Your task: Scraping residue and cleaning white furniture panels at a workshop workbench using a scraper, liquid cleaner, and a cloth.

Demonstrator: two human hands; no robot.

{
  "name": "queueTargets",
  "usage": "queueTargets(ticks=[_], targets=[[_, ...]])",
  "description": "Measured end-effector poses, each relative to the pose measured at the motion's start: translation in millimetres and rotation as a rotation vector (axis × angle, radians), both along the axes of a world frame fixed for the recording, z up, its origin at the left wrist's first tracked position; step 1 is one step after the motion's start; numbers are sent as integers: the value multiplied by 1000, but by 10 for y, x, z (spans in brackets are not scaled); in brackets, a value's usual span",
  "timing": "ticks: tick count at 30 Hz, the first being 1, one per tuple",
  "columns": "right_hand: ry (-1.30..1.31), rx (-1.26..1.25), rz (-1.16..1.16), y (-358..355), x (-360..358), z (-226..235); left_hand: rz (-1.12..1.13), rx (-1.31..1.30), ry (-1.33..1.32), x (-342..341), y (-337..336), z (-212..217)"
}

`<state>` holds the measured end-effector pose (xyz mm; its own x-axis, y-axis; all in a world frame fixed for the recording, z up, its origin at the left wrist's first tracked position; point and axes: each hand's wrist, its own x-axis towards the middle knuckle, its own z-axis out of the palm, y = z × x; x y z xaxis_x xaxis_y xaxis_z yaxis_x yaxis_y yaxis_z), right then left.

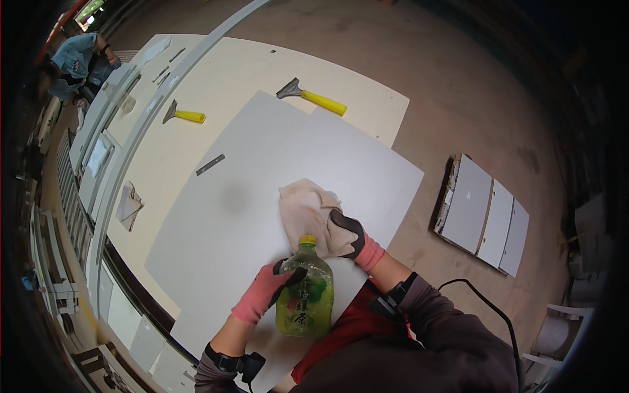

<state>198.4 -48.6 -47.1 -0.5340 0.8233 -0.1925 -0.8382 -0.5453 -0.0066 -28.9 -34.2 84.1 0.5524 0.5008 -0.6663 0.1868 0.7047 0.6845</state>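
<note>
My left hand [272, 288], in a pink glove with dark fingers, is closed round a clear plastic bottle [306, 304]. The bottle has a yellow cap and holds yellow-green liquid; it stands near the front edge of a light grey panel [229, 229]. A crumpled beige cloth [303, 208] is gripped in my right hand [357, 241], gloved the same way. Most of the cloth spreads over the panel just beyond the bottle cap. A flat dark blade [210, 164] lies on the panel to the left of the cloth.
Two yellow-handled scrapers [324, 102] [190, 116] lie beyond the panel on a cream board [246, 62]. A folded cloth [130, 205] rests at the left, near a long grey rail [141, 124]. Stacked panels [481, 213] stand on the floor at right. A person [78, 62] works far left.
</note>
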Motion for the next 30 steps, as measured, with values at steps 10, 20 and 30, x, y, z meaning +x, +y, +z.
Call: queueTargets(ticks=[10, 20, 30], targets=[[67, 19, -111, -28, 55, 35, -257, -36, 144, 77, -4, 122], [-163, 90, 58, -219, 211, 210, -177, 82, 153, 145, 179, 453], [41, 21, 51, -61, 161, 259, -379, 157, 289, 218, 131, 365]])
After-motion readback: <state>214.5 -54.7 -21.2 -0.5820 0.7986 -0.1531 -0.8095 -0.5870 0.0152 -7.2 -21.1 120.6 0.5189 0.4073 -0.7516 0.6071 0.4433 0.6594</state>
